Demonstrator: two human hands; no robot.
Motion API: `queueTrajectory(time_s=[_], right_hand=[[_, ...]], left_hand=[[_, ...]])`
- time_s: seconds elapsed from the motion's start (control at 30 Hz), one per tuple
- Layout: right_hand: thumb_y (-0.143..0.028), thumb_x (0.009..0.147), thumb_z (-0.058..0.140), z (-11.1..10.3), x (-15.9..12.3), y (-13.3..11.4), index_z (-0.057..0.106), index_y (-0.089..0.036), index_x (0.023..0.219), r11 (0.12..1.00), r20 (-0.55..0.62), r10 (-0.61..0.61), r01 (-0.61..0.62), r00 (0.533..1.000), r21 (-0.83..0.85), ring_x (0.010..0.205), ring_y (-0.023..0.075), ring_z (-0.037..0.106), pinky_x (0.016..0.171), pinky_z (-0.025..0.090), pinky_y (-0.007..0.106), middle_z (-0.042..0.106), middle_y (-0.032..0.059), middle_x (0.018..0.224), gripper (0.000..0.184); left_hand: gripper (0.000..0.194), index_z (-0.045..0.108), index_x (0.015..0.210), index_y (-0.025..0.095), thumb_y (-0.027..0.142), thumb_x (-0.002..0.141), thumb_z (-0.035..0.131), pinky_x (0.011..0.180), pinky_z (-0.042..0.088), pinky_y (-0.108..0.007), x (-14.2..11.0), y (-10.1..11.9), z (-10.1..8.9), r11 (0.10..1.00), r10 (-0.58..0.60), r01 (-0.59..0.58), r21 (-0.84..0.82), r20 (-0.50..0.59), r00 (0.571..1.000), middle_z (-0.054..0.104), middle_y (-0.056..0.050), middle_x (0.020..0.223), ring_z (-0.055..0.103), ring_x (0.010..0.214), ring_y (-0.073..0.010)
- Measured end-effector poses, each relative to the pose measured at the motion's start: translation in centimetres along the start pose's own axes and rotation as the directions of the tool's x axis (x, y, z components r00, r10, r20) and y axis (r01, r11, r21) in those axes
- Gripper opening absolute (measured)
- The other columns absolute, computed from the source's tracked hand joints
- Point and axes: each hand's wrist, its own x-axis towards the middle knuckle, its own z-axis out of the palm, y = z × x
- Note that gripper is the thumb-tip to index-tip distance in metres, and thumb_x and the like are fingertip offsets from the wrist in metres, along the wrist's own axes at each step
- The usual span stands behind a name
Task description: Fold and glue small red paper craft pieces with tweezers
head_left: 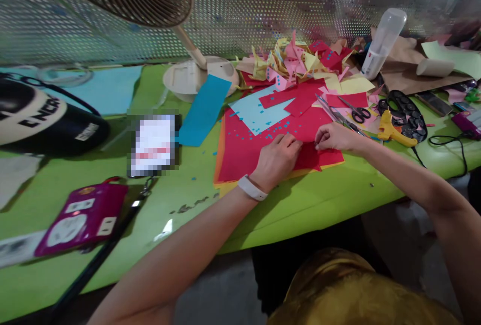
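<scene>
A small folded red paper piece (308,155) lies over a stack of red sheets (240,159), its outline hard to tell from the red below. My left hand (278,159), with a white band at the wrist, curls its fingers on the left part of this piece. At its right side my right hand (332,138) is closed in a pinch at the paper; the fingertips partly hide the contact. Tiny blue paper bits, a light blue sheet (255,109) and a red strip (276,99) lie beyond my hands.
Scissors (359,113), a yellow glue gun (396,132) and a black palette (400,109) lie to the right. Folded paper shapes (296,61) are heaped behind. A fan (199,59), a blue paper strip (206,112), a purple pouch (84,214) and a large bottle (48,114) stand or lie left.
</scene>
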Motion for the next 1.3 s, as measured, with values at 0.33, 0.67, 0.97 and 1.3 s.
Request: queueTrajectory(time_s=[0.33, 0.67, 0.97, 1.3], right_hand=[[-0.019, 0.073, 0.075, 0.9, -0.3, 0.9, 0.062, -0.017, 0.088, 0.991, -0.173, -0.06, 0.038, 0.983, -0.129, 0.059, 0.0115, 0.06, 0.057, 0.04, 0.023, 0.066, -0.0027, 0.065, 0.02], [-0.022, 0.078, 0.071, 1.5, -1.1, 0.3, 0.064, -0.019, 0.09, 0.963, -0.208, -0.096, 0.038, 0.973, -0.266, 0.071, 0.0135, 0.065, 0.06, 0.039, 0.024, 0.072, -0.0008, 0.074, 0.014], [-0.019, 0.079, 0.069, 1.7, -0.8, 0.4, 0.064, -0.02, 0.09, 0.963, -0.207, -0.121, 0.064, 0.971, -0.261, 0.072, 0.0135, 0.064, 0.062, 0.039, 0.025, 0.071, -0.0013, 0.073, 0.012], [-0.019, 0.079, 0.068, 1.7, -0.8, 0.4, 0.065, -0.02, 0.09, 0.953, -0.204, -0.126, 0.061, 0.971, -0.298, 0.072, 0.0139, 0.065, 0.061, 0.038, 0.025, 0.072, -0.0015, 0.073, 0.012]], left_hand=[[0.028, 0.068, 0.109, 0.013, 0.013, 0.096, 0.044, 0.075, 0.055, -0.036, -1.3, 0.8, -0.3, 0.988, 0.146, -0.14, 0.072, -0.079, 0.986, 0.066, -0.013, 0.102, 0.063, 0.092, -0.0249], [0.024, 0.066, 0.111, 0.012, 0.012, 0.094, 0.05, 0.069, 0.056, -0.035, -2.5, 1.9, -0.3, 0.973, 0.222, -0.214, 0.09, -0.087, 0.971, 0.067, -0.013, 0.098, 0.063, 0.09, -0.0247], [0.024, 0.065, 0.113, 0.01, 0.012, 0.093, 0.051, 0.067, 0.056, -0.036, -2.6, 2.1, -0.3, 0.968, 0.228, -0.213, 0.13, -0.113, 0.967, 0.068, -0.012, 0.098, 0.064, 0.089, -0.0248], [0.034, 0.06, 0.125, 0.014, 0.026, 0.095, 0.049, 0.073, 0.055, -0.038, -2.6, 2.2, -0.3, 0.982, 0.187, -0.184, 0.047, -0.073, 0.98, 0.065, -0.015, 0.107, 0.061, 0.097, -0.0267]])
